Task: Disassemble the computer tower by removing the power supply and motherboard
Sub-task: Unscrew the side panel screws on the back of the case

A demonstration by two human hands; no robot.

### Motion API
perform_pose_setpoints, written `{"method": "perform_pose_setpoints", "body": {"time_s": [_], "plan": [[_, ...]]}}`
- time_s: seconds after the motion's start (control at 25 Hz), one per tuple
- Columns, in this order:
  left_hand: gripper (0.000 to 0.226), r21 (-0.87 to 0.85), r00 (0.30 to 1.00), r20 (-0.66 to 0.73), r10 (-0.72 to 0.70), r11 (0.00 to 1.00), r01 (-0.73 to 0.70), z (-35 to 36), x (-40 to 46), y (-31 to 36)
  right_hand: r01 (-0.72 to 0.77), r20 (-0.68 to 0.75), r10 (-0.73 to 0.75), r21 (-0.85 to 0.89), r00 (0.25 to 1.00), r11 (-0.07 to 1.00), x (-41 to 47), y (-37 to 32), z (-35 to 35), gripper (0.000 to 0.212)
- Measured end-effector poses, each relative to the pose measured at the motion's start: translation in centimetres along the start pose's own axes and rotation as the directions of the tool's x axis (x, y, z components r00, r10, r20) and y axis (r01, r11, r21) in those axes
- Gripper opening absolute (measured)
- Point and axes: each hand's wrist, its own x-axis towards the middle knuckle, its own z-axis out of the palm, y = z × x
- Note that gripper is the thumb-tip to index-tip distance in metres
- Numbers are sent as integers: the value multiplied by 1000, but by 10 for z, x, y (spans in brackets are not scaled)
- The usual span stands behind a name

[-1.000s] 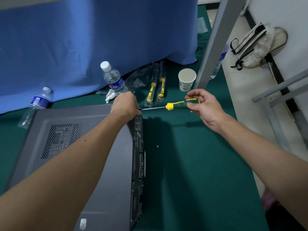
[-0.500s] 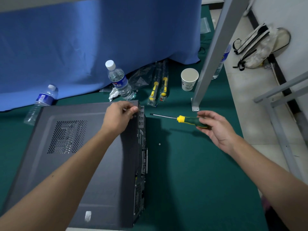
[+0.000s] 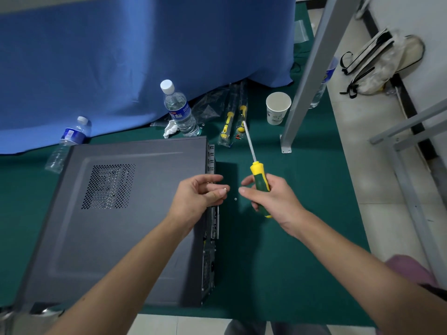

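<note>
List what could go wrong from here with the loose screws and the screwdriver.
1. The left hand pinches a small screw at its fingertips above the green mat; it could slip and roll away.
2. Another screw lies loose on the mat beside the computer tower, easily brushed off or lost.
3. The right hand holds the screwdriver tip-up near the paper cup; a swing might topple it.

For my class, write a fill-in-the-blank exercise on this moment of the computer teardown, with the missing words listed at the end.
1. The right hand grips a screwdriver whose handle is green and ____.
2. The left hand pinches a small ____ at its fingertips.
3. The computer tower lies on its side on a ____ mat.
4. The paper cup stands ____, its mouth open to the top.

Missing words: yellow; screw; green; upright
</note>
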Motion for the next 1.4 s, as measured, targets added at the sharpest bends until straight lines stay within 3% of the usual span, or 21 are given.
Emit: {"method": "perform_pose_setpoints", "body": {"time_s": [0.2, 0.44, 0.48, 0.52, 0.56, 0.64, 0.68, 0.76, 1.12, 1.28, 1.4], "plan": [[22, 74, 997, 0, -73, 995, 72, 0, -6, 4, 145, 30, -142, -237, 989, 961, -1, 4, 22, 8], [23, -21, 983, -24, -182, 983, 181, -3, -2, 5, 309, 53, -317, -418, 947, 854, 6, 16, 36, 3], [24, 13, 988, -44, -149, 989, 150, -6, -1, 5, 276, 11, -294, -378, 956, 884, 9, 19, 37, 5], [24, 159, 994, -106, -31, 986, 48, -12, 1, 2, 224, -56, -252, -306, 966, 925, 14, 22, 38, 7], [25, 409, 969, -170, 177, 908, -93, -22, 5, -2, 164, -138, -200, -235, 970, 958, 20, 26, 37, 8], [34, 811, 828, -76, 555, 518, -272, -44, 10, -12, 58, -265, -112, -202, 958, 978, 34, 39, 33, 9], [38, 885, 796, -2, 605, 372, -280, -52, 13, -18, 10, -295, -83, -240, 952, 971, 40, 46, 31, 9], [43, 936, 820, 26, 572, 274, -221, -61, 17, -33, -70, -306, -38, -333, 951, 940, 52, 59, 31, 8], [48, 957, 813, 6, 582, 233, -174, -69, 31, -50, -213, -365, 18, -500, 931, 839, 112, 87, 55, 28], [48, 958, 812, 0, 584, 233, -168, -69, 31, -50, -249, -428, 75, -368, 901, 896, 91, 105, 43, 11], [49, 958, 818, -4, 576, 236, -162, -69, 30, -50, -282, -441, 56, -467, 896, 838, 88, 110, 47, 9]]}}
